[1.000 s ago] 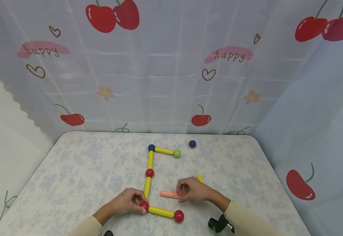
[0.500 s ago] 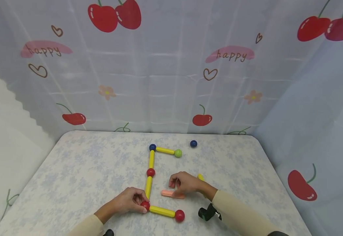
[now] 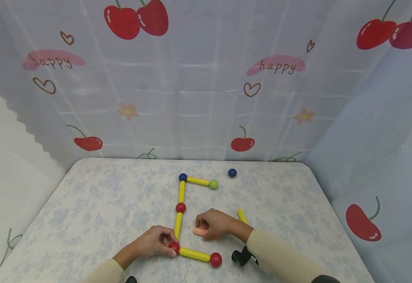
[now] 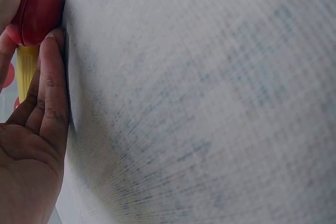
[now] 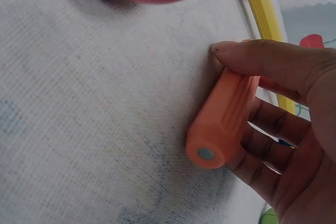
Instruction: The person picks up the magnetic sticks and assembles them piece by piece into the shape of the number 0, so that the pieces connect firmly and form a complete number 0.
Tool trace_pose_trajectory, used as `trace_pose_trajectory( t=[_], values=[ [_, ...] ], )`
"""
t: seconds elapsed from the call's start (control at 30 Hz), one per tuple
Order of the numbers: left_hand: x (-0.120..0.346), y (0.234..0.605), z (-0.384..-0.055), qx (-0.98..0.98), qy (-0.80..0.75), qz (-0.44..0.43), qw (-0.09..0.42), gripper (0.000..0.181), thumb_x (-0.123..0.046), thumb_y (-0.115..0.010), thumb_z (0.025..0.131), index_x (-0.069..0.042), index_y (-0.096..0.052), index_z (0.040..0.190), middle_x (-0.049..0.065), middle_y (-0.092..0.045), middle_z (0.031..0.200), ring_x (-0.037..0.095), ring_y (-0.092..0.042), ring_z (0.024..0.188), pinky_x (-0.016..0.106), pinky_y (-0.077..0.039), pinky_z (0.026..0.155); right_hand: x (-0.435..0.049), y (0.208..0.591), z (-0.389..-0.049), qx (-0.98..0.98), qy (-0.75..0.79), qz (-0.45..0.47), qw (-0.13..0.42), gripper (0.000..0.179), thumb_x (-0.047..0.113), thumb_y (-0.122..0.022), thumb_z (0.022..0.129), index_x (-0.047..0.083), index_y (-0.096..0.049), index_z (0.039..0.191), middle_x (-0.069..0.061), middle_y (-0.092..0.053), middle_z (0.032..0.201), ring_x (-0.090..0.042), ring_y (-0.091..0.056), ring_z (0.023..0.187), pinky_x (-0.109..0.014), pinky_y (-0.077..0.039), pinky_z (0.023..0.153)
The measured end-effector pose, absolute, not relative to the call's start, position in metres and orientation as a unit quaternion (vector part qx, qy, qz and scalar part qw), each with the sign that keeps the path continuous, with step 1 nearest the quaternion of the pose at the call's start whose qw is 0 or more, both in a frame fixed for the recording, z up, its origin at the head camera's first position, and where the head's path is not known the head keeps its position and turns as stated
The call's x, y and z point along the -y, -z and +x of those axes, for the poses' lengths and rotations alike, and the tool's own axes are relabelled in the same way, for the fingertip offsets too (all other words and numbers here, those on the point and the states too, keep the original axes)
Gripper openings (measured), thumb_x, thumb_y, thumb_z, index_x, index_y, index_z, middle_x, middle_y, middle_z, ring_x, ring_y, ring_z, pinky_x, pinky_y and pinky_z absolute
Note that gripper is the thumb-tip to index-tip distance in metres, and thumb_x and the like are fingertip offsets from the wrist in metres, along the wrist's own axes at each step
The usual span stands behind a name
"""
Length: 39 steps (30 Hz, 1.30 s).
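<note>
My left hand (image 3: 155, 240) pinches a red ball (image 4: 39, 14) at the lower left corner of a figure of yellow magnetic rods and balls. One yellow rod (image 3: 178, 226) runs up from this ball, and another yellow rod (image 3: 194, 254) leads right to a second red ball (image 3: 215, 260). My right hand (image 3: 217, 224) grips an orange magnetic rod (image 5: 223, 114), thumb on one side and fingers on the other. This rod lies on the cloth inside the figure, its middle partly covered by the hand in the head view. A round grey magnet shows in its end.
Higher up the figure come a red ball (image 3: 180, 208), a dark blue ball (image 3: 183, 177) and a green ball (image 3: 213, 184). A loose blue ball (image 3: 232, 173) lies at the back, and a loose yellow rod (image 3: 242, 215) is partly hidden behind my right wrist.
My right hand has moved left along the orange rod, from its right end to its middle, and its fingers have come round it. The left hand stays at the red ball.
</note>
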State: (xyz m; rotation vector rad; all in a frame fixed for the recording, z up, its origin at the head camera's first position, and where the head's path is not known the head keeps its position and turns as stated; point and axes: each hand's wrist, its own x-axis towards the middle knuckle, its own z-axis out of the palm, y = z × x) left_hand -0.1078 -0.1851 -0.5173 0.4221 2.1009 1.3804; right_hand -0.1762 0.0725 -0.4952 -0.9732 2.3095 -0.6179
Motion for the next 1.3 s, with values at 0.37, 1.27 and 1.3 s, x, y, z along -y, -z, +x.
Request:
trace_pose_trajectory(
  t=[0.37,1.27,1.3],
  values=[
    [0.186,0.519,-0.108,-0.793,-0.512,0.156,0.29,0.026,-0.026,-0.084,0.074,-0.013,-0.072,0.094,-0.001,-0.065,0.08,0.01,-0.054,0.065,0.019,-0.045,0.057,-0.09,0.502,-0.179,-0.835,0.359,-0.303,0.288,0.034,0.01,-0.073,0.084,0.013,-0.064,0.116,0.006,-0.061,0.088,-0.008,-0.055,0.073,-0.024,-0.047,0.064],
    [0.185,0.517,-0.108,-0.788,-0.516,0.154,0.297,0.025,-0.023,-0.083,0.075,-0.011,-0.072,0.095,-0.001,-0.065,0.082,0.01,-0.052,0.066,0.018,-0.045,0.057,-0.124,0.514,-0.154,-0.736,0.595,-0.062,0.316,0.036,0.002,-0.068,0.087,-0.002,-0.046,0.115,-0.006,-0.057,0.074,-0.019,-0.066,0.064,-0.036,-0.057,0.062],
    [0.185,0.517,-0.108,-0.789,-0.516,0.155,0.296,0.025,-0.023,-0.083,0.075,-0.011,-0.072,0.095,0.0,-0.065,0.082,0.01,-0.053,0.066,0.018,-0.045,0.057,-0.124,0.515,-0.152,-0.736,0.596,-0.063,0.315,0.036,0.002,-0.068,0.087,-0.003,-0.046,0.115,-0.006,-0.057,0.075,-0.019,-0.066,0.064,-0.036,-0.057,0.061]
  ],
)
